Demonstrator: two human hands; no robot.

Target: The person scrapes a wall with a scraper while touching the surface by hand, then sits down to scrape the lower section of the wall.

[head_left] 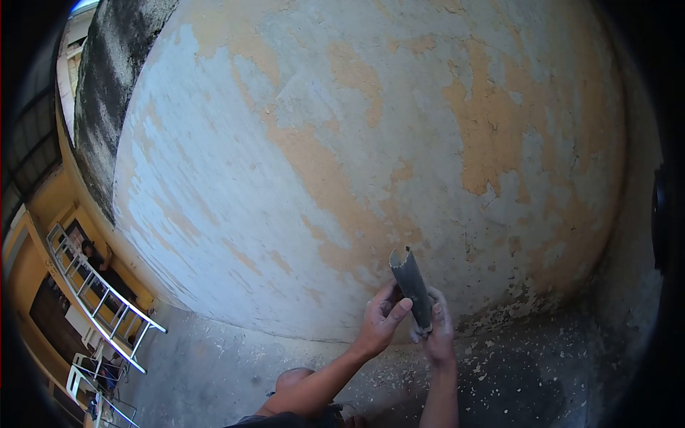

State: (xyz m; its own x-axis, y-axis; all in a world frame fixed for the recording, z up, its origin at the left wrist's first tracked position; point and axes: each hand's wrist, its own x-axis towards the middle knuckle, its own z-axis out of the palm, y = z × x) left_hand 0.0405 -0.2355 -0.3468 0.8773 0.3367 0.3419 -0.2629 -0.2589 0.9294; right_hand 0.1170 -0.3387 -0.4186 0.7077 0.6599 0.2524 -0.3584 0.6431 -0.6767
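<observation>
A dark grey sheet of what looks like sandpaper, curled into a rough tube with a ragged upper edge, is held up in front of the wall. My left hand grips its left side, thumb in front and fingers partly hidden behind. On the other side my right hand closes round the lower end, with pale dust on its fingers. Behind both hands stands the wall, its grey-white surface broken by peeling patches of orange-yellow paint.
Paint flakes are scattered over the concrete floor along the wall's foot. An aluminium ladder leans at the left, near a person by a yellow building. White chairs stand at the lower left.
</observation>
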